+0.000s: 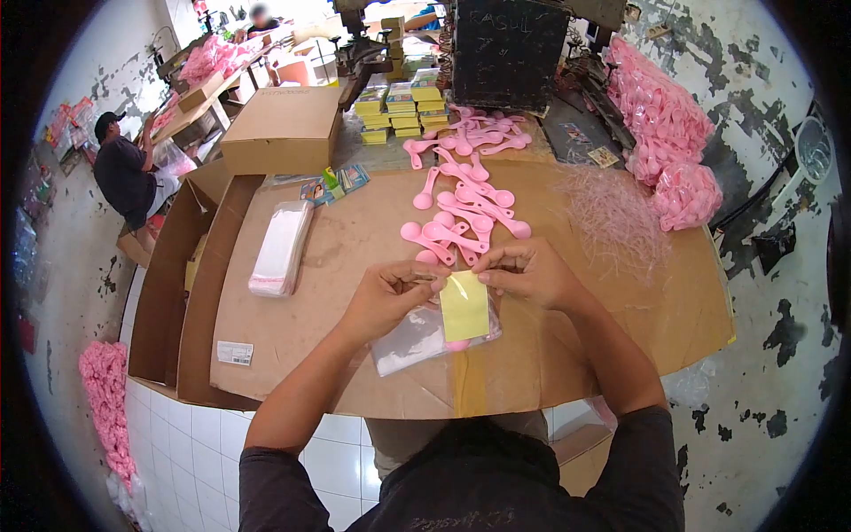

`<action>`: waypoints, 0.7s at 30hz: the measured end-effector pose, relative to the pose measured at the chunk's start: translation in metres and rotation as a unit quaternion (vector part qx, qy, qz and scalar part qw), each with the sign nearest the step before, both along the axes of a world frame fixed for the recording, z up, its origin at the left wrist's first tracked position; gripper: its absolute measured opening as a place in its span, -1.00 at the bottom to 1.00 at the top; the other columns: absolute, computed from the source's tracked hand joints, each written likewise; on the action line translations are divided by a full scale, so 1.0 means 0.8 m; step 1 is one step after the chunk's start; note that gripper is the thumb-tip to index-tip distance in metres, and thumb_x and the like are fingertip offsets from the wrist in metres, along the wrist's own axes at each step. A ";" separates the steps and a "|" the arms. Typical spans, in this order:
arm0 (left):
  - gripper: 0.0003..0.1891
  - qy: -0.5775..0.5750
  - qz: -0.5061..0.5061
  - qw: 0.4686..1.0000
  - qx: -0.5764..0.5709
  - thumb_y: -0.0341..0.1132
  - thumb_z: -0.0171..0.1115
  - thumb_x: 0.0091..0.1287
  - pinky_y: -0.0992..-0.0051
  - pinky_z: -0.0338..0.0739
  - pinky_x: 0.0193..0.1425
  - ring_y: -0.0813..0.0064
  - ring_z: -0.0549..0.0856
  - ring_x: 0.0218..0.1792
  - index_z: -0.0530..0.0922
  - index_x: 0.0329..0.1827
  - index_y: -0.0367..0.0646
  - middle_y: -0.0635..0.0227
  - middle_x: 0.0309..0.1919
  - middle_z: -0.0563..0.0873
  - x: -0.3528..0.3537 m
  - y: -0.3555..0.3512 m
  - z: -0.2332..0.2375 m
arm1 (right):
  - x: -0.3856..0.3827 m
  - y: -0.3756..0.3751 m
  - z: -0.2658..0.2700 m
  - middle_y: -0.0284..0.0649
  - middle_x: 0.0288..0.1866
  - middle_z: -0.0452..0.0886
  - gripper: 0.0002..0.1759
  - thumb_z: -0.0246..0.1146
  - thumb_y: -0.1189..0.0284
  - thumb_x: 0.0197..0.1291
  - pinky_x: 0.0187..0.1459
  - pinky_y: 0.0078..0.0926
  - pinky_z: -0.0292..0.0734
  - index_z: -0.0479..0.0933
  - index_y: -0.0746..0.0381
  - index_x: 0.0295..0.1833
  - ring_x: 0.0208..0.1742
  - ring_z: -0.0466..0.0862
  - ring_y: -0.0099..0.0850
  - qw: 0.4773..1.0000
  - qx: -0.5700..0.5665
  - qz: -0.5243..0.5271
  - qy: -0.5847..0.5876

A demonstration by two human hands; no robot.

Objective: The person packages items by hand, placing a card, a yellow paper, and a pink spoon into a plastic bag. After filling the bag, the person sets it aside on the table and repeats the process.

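Note:
Between both hands is a small clear plastic bag [493, 330] with a yellow card [464, 306] in or against it. My left hand [394, 297] pinches its upper left corner, and my right hand [532, 275] pinches the upper right. A bit of pink spoon [457, 345] shows below the card; the rest is hidden. Beneath lies a flat clear plastic sleeve [408, 344] on the cardboard. Just beyond my fingertips, several loose pink measuring spoons [479, 213] are spread in a heap running away from me.
A stack of clear sleeves [282, 248] lies left, near some printed cards [341, 183]. Stacked yellow cards [403, 106] and a closed carton [282, 129] stand behind. Pink shreds [616, 217] and bagged pink spoons [660, 124] are at right. A person [124, 168] sits far left.

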State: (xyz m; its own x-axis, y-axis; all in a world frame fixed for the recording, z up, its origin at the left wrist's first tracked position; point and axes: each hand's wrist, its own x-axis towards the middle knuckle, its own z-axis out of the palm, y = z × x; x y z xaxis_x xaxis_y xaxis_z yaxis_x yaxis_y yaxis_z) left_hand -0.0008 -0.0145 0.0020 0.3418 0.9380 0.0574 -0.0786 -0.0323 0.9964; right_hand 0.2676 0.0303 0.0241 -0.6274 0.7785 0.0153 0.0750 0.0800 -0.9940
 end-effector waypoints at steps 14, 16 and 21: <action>-0.70 0.010 0.005 1.000 0.013 -0.45 0.29 0.51 0.48 0.73 0.07 0.53 0.78 -0.03 0.67 0.26 -0.32 0.25 0.04 0.81 0.000 0.000 0.001 | -0.012 -0.011 0.001 -0.29 -0.01 0.73 -0.66 0.30 0.57 0.43 0.00 -0.55 0.61 0.54 0.33 0.27 0.00 0.70 -0.56 0.996 0.021 -0.043 0.078; -0.69 0.016 0.009 1.000 0.020 -0.45 0.28 0.52 0.47 0.73 0.09 0.53 0.78 -0.02 0.65 0.28 -0.32 0.24 0.06 0.81 -0.003 0.000 0.001 | -0.014 -0.024 0.014 -0.28 0.00 0.72 -0.63 0.30 0.58 0.43 0.02 -0.53 0.61 0.51 0.34 0.30 0.02 0.70 -0.55 0.999 0.040 0.005 0.030; -0.70 -0.091 0.069 0.991 0.065 -0.41 0.28 0.53 0.49 0.71 0.06 0.56 0.78 -0.05 0.63 0.26 -0.30 0.27 0.02 0.81 0.018 -0.009 0.028 | -0.010 -0.008 -0.005 -0.24 0.06 0.72 -0.57 0.31 0.59 0.42 0.08 -0.52 0.60 0.47 0.39 0.35 0.06 0.70 -0.53 0.998 0.047 0.047 0.006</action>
